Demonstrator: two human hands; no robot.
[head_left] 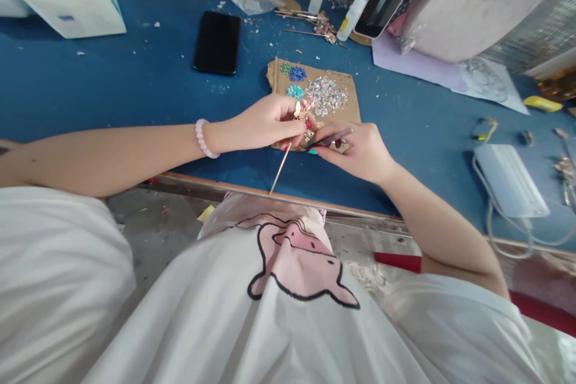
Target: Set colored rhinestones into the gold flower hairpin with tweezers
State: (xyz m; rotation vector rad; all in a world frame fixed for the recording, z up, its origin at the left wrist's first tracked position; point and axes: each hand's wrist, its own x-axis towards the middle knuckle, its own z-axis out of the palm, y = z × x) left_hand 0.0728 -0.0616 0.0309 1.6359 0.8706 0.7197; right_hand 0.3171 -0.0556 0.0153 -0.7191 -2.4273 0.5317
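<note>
My left hand is closed on a gold hair stick, whose thin shaft slants down toward the table's front edge. Its ornate gold head with pink bits shows above my fingers. Pinched in my right hand are dark tweezers, their tips close to my left fingertips; what they touch is hidden. Under both hands lies a piece of cardboard. On it are piles of clear shiny beads, turquoise beads, blue beads and green beads.
A black phone lies behind my left wrist, a tissue box farther left. Glue bottles and finished-looking hair sticks are at the back. A white power bank with a cable sits on the right. The wooden table edge runs before me.
</note>
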